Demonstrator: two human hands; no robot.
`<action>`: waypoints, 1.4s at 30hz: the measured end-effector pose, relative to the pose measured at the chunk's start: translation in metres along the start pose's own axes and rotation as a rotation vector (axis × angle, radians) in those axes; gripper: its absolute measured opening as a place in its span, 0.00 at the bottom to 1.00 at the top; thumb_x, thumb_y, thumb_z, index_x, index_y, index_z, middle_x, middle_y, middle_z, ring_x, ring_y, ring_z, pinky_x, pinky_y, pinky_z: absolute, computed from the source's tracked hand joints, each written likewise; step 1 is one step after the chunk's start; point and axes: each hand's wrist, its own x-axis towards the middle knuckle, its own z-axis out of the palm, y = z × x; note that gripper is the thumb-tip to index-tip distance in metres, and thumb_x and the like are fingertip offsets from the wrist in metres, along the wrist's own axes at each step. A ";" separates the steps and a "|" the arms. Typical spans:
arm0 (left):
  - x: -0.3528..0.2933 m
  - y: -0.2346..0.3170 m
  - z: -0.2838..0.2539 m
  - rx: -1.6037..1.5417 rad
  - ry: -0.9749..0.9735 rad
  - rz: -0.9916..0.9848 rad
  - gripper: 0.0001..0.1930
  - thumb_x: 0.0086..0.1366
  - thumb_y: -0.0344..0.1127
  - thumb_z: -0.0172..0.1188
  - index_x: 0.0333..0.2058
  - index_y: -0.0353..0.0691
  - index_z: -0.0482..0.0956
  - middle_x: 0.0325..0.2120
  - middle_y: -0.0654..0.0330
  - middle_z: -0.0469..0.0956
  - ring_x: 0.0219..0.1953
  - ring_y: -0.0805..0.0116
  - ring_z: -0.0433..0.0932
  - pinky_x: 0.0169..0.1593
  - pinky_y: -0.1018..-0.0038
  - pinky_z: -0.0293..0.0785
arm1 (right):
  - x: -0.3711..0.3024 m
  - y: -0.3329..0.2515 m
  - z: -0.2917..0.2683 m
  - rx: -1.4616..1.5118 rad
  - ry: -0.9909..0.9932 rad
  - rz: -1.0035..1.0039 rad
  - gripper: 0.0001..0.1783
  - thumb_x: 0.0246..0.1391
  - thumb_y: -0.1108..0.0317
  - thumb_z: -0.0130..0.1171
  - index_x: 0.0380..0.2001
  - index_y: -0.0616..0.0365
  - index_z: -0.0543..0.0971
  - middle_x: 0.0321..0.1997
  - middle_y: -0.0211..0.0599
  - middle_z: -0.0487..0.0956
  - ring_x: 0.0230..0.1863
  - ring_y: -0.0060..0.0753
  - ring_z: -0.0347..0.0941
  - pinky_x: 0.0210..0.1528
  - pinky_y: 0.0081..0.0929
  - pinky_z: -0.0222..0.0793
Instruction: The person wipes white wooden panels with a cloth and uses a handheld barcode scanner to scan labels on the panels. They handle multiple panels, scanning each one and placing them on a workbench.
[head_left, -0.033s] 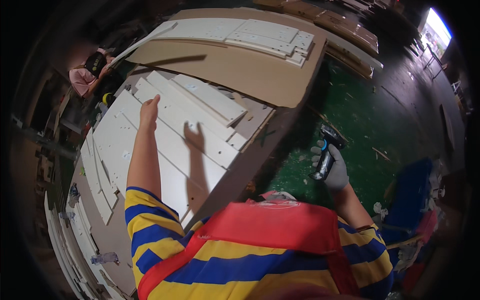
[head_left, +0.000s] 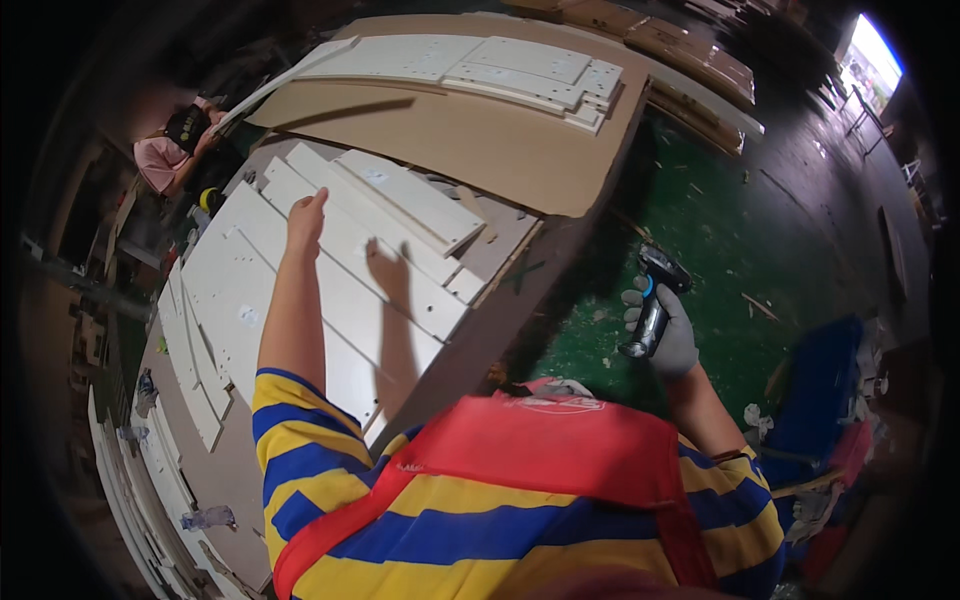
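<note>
My left hand (head_left: 307,218) is bare and reaches out over the white boards (head_left: 345,300), thumb stretched away from the fingers. I see nothing in it, and its shadow falls on the boards to its right. Several of these boards, with small drilled holes, lie side by side on the brown work surface. My right hand (head_left: 677,335), in a grey glove, is closed around the handle of a black cordless drill (head_left: 652,318) with a blue accent. It holds the drill over the green floor, right of the boards.
Beyond the boards, a cardboard sheet (head_left: 480,150) bears more stacked white panels (head_left: 525,70). A person in a pink top (head_left: 165,160) is at the far left, by a long white strip. Narrow boards (head_left: 195,350) lie at left. A blue object (head_left: 825,400) stands at lower right.
The boards sit slightly further left in the picture. My left hand has turned a little, its shadow changing shape. The right hand keeps its grip on the cordless drill.
</note>
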 end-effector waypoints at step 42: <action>0.103 0.203 0.554 -0.869 0.158 -0.227 0.40 0.72 0.27 0.47 0.71 0.39 0.28 0.72 0.54 0.40 0.72 0.63 0.43 0.72 0.68 0.45 | 1.028 -0.192 0.302 -1.179 -0.589 -0.019 0.21 0.52 0.45 0.64 0.33 0.53 0.80 0.27 0.27 0.77 0.25 0.25 0.71 0.26 0.31 0.73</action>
